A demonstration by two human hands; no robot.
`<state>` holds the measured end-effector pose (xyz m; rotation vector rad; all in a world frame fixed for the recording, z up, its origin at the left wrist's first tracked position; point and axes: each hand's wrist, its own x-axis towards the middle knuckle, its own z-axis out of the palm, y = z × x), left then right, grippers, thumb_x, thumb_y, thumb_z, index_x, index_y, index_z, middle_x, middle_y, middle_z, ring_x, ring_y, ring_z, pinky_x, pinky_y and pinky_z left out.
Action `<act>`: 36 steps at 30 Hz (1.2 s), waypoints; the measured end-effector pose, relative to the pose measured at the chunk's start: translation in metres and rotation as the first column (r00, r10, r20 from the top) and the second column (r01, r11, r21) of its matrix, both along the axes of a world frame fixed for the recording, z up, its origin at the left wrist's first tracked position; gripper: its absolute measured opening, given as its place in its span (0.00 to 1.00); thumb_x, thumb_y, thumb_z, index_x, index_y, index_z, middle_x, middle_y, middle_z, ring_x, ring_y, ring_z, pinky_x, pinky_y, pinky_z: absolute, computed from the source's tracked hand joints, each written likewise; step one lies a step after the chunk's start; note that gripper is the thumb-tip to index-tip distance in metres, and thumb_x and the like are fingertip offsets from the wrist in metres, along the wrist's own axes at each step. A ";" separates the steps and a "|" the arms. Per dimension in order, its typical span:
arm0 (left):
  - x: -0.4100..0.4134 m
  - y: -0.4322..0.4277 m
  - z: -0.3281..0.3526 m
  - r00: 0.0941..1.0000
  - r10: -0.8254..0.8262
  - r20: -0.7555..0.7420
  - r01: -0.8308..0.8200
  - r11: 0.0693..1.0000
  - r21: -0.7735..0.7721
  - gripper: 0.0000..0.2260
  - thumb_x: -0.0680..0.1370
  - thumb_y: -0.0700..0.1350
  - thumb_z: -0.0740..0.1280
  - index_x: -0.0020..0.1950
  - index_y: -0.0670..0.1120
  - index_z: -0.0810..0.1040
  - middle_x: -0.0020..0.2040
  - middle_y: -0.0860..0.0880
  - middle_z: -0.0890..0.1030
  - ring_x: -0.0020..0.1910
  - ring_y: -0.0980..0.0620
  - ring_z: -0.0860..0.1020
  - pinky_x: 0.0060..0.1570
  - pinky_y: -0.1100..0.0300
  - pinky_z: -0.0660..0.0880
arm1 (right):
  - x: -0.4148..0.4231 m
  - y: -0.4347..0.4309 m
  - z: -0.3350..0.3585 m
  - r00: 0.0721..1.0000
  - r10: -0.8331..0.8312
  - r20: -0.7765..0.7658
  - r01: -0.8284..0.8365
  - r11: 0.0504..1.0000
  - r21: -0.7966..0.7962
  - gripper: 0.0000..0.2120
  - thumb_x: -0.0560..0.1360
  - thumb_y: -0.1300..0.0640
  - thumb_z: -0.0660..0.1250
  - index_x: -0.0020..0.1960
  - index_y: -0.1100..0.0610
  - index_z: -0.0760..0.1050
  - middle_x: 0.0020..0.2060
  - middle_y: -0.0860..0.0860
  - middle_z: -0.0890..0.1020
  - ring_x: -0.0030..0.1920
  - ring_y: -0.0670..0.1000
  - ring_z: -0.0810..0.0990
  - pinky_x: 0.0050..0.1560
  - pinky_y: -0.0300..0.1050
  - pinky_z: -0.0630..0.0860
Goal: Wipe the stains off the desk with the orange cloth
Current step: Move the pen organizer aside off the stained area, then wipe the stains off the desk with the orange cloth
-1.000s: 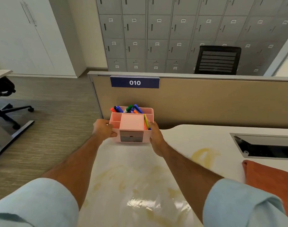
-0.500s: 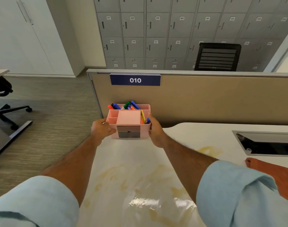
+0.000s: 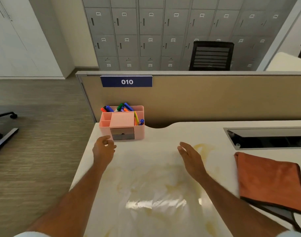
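Observation:
The orange cloth [image 3: 270, 181] lies folded flat on the right side of the white desk [image 3: 163, 134]. Yellowish stains [image 3: 202, 148] spread over the desk's middle and near part. My left hand [image 3: 102, 149] hovers just in front of the pink organizer [image 3: 122, 123], fingers loosely curled and empty. My right hand [image 3: 190, 157] is flat and open above the stained area, left of the cloth and apart from it.
The pink organizer holds coloured markers and stands at the desk's far left corner against the beige partition [image 3: 214, 98]. A cable slot [image 3: 269, 138] is set into the desk at the far right. The desk's left edge drops to the floor.
Both hands have let go of the pink organizer, which now stands at the far left corner, and have drawn back toward me. The right hand has shifted right.

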<state>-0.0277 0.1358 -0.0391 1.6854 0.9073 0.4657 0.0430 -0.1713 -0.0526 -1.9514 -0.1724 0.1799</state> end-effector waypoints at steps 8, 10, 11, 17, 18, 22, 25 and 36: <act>0.021 -0.118 0.012 0.926 -0.354 -0.133 0.372 0.916 0.153 0.10 0.79 0.41 0.64 0.59 0.45 0.77 0.64 0.44 0.78 0.61 0.45 0.77 0.63 0.50 0.74 | -0.020 -0.145 0.005 0.984 -0.129 0.123 0.158 0.951 -0.268 0.22 0.78 0.47 0.64 0.69 0.53 0.70 0.70 0.52 0.72 0.70 0.53 0.69 0.68 0.49 0.64; 0.025 -0.158 0.017 0.888 -0.444 -0.122 0.460 0.866 0.198 0.10 0.79 0.40 0.64 0.58 0.45 0.79 0.60 0.45 0.81 0.54 0.51 0.78 0.56 0.60 0.74 | -0.021 -0.175 0.010 0.986 -0.152 0.076 0.168 0.931 -0.325 0.25 0.77 0.47 0.66 0.72 0.53 0.67 0.70 0.53 0.71 0.68 0.56 0.71 0.69 0.51 0.63; 0.026 -0.178 0.019 0.865 -0.486 -0.125 0.502 0.838 0.216 0.10 0.78 0.40 0.64 0.57 0.45 0.79 0.58 0.46 0.81 0.51 0.53 0.77 0.53 0.62 0.73 | -0.024 -0.188 0.011 0.988 -0.153 0.030 0.153 0.919 -0.364 0.28 0.76 0.47 0.67 0.73 0.54 0.64 0.69 0.54 0.71 0.67 0.58 0.72 0.69 0.53 0.64; 0.025 -0.293 0.017 0.658 -0.715 -0.236 0.752 0.641 0.156 0.11 0.76 0.43 0.64 0.57 0.46 0.79 0.55 0.48 0.81 0.53 0.50 0.80 0.51 0.61 0.74 | -0.042 -0.264 0.004 0.951 -0.265 0.162 0.308 0.734 -0.606 0.29 0.76 0.46 0.67 0.71 0.60 0.65 0.67 0.60 0.71 0.64 0.62 0.72 0.62 0.60 0.71; 0.024 -0.313 0.015 0.616 -0.743 -0.263 0.786 0.605 0.131 0.12 0.75 0.44 0.64 0.58 0.46 0.79 0.56 0.47 0.81 0.53 0.49 0.80 0.52 0.60 0.75 | -0.044 -0.278 0.004 0.925 -0.333 0.183 0.374 0.714 -0.592 0.29 0.75 0.47 0.68 0.70 0.60 0.66 0.67 0.61 0.71 0.64 0.63 0.72 0.62 0.61 0.71; 0.027 -0.372 0.006 0.507 -0.787 -0.350 0.851 0.521 0.062 0.19 0.75 0.47 0.66 0.65 0.44 0.73 0.63 0.43 0.77 0.59 0.46 0.77 0.55 0.57 0.73 | -0.032 -0.317 0.006 0.812 -0.578 0.080 0.520 0.654 -0.549 0.29 0.73 0.49 0.71 0.68 0.62 0.68 0.63 0.65 0.73 0.63 0.66 0.72 0.62 0.62 0.71; 0.040 -0.397 0.006 0.489 -0.797 -0.354 0.844 0.535 -0.037 0.26 0.75 0.47 0.66 0.71 0.42 0.66 0.67 0.41 0.73 0.62 0.44 0.75 0.53 0.57 0.73 | -0.022 -0.330 0.005 0.753 -0.645 -0.133 0.550 0.727 -0.410 0.37 0.73 0.52 0.72 0.74 0.63 0.60 0.67 0.65 0.70 0.66 0.66 0.70 0.66 0.61 0.69; 0.090 -0.450 -0.003 0.600 -0.677 -0.426 0.653 0.722 -0.228 0.23 0.75 0.50 0.66 0.66 0.41 0.67 0.62 0.43 0.75 0.52 0.46 0.76 0.49 0.55 0.77 | 0.017 -0.340 0.001 0.732 -0.549 -0.404 0.487 0.836 -0.254 0.22 0.71 0.55 0.74 0.59 0.65 0.73 0.54 0.59 0.77 0.50 0.58 0.75 0.51 0.51 0.73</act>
